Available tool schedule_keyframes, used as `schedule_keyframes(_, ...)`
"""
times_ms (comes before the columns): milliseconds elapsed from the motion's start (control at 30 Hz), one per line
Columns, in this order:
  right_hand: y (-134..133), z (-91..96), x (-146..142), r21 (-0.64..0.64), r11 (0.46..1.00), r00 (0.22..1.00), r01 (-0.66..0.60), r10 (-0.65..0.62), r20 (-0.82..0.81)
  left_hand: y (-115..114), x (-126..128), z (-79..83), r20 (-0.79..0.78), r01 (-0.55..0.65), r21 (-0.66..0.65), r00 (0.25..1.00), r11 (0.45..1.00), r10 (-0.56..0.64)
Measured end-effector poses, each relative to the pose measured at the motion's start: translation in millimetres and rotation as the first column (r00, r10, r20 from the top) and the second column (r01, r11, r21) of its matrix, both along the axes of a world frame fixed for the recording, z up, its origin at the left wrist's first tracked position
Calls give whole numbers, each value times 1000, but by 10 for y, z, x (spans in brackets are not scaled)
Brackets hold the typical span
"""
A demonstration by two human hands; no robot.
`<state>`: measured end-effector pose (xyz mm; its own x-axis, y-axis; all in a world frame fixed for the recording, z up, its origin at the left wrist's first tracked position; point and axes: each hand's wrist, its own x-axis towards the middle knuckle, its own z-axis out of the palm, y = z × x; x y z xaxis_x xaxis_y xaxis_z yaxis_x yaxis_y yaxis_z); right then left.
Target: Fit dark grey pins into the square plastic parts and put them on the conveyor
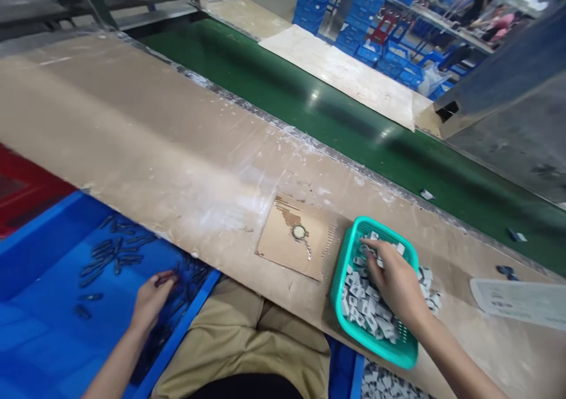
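My left hand [154,293] is over a blue bin [48,322], low at its right side, its fingers curled and pinched around a small dark piece. Many dark, slim pieces [101,257] lie loose in that bin. My right hand [398,278] reaches into a green plastic basket [338,287], index finger and thumb apart above the contents. Small white-grey pieces [369,310] fill the basket, and its fingertips touch or nearly touch some of them. Whether a piece sits under those fingertips is unclear.
A cardboard square [276,246] bearing a round cap-like item [299,232] lies on the brown worktop [177,151]. Beyond runs a green conveyor belt [274,86] carrying small pieces. White pieces [428,290] are heaped beside the basket, near a translucent lid [522,302]. Blue crates [358,22] stand behind.
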<state>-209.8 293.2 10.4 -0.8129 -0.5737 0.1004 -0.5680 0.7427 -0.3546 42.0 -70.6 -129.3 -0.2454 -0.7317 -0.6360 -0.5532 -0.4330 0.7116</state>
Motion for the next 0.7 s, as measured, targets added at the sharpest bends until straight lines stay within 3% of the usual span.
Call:
schedule_keyframes(100,15,175,15,-195,955,935,225,-154,320,-22,41,184,-159,-126,124,977,984,145)
schedule_keyframes(200,-103,402,11,-201,939,869,280,-159,469,31,55,437,-261,-153,230,942,961,212)
schedule_keyframes(300,-383,517,2,-175,966,876,191,-88,475,189,18,689,-368,-97,375,897,922,244)
schedule_keyframes(400,-710,463,-22,-214,972,874,101,16,485,414,-61,899,-411,-13,491,878,871,245)
schedule_keyframes(500,-966,356,-50,-152,986,909,-70,125,397,616,-149,1056,-444,117,502,885,857,139)
schedule_keyframes(600,-1122,288,-52,-54,962,942,-267,272,194,740,-218,1153,-505,253,466,863,848,20)
schedule_keyframes(700,-1194,215,-31,-13,938,932,-345,344,113,804,-267,1186,-539,316,434,841,843,-38)
